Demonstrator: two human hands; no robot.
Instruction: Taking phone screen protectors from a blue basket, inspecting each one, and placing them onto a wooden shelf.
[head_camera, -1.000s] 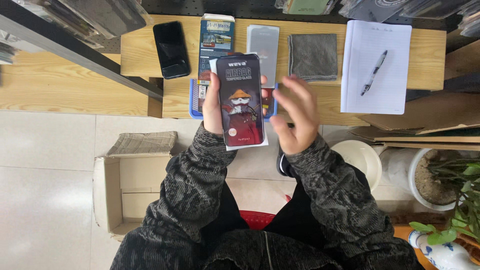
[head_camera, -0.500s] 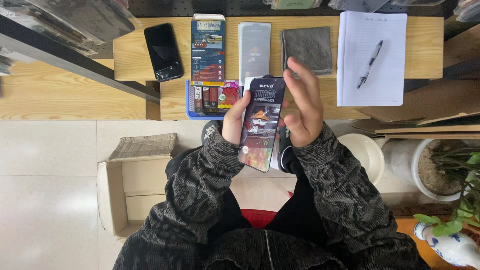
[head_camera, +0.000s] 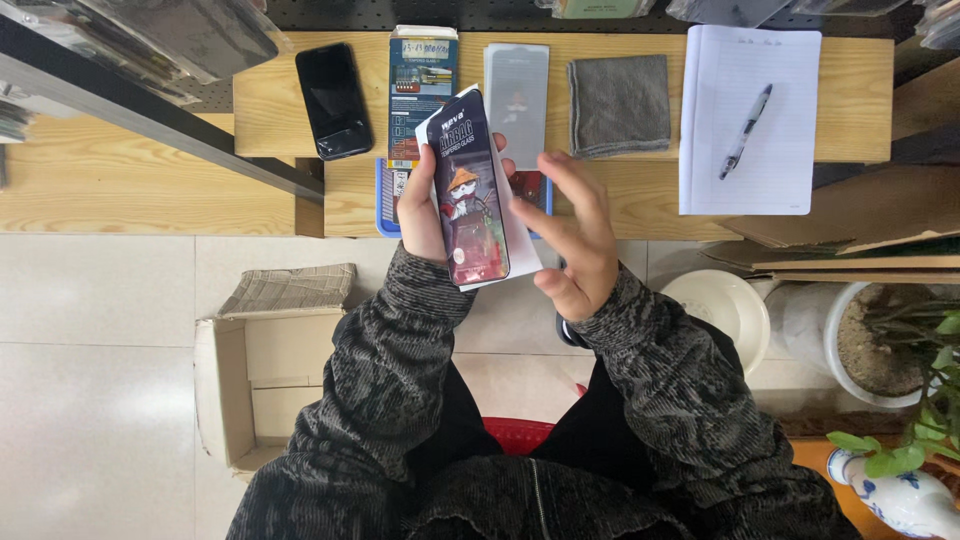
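Fingers (head_camera: 425, 185) of the left hand (head_camera: 422, 210) are wrapping around the left edge of a dark printed packet (head_camera: 470, 200), holding it upright and slightly tilted above the front edge of the wooden table (head_camera: 290, 125). Beside it, the right hand (head_camera: 575, 235) is hovering with fingers spread and loose, fingertips nearing the packet's white backing, gripping nothing. Both forearms are angling inward in grey knit sleeves.

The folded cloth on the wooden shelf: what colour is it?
Dark grey, plain; the cloth shows in the head view, between a grey packet and the notepad.
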